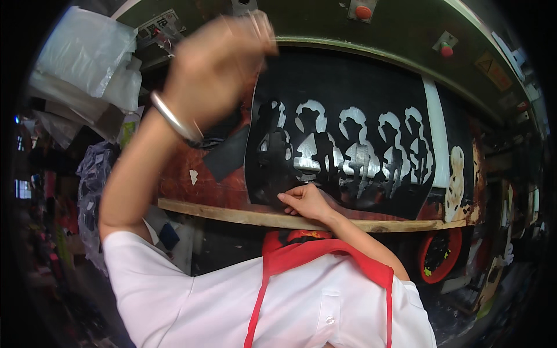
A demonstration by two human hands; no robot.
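A black flexible sheet [272, 185] lies on the machine's bed, with a row of several curved cut-out openings through which a pale, shiny surface shows. At its near left corner, my right hand [307, 202] is closed in a pinch on the sheet's edge. My left hand [214, 64], with a silver bangle [169, 116] at the wrist, is raised at the upper left, close to the machine's green front beam [313, 26]. Motion smears its fingers, so I cannot make out their pose or whether they hold anything.
Two red push buttons [363, 12] [446, 50] sit on the green beam. A cream cut-out piece [455, 182] lies at the bed's right end. Wooden strip [255, 218] edges the front. Below right stands a red basket [454, 255]; plastic bags [87, 49] crowd the left.
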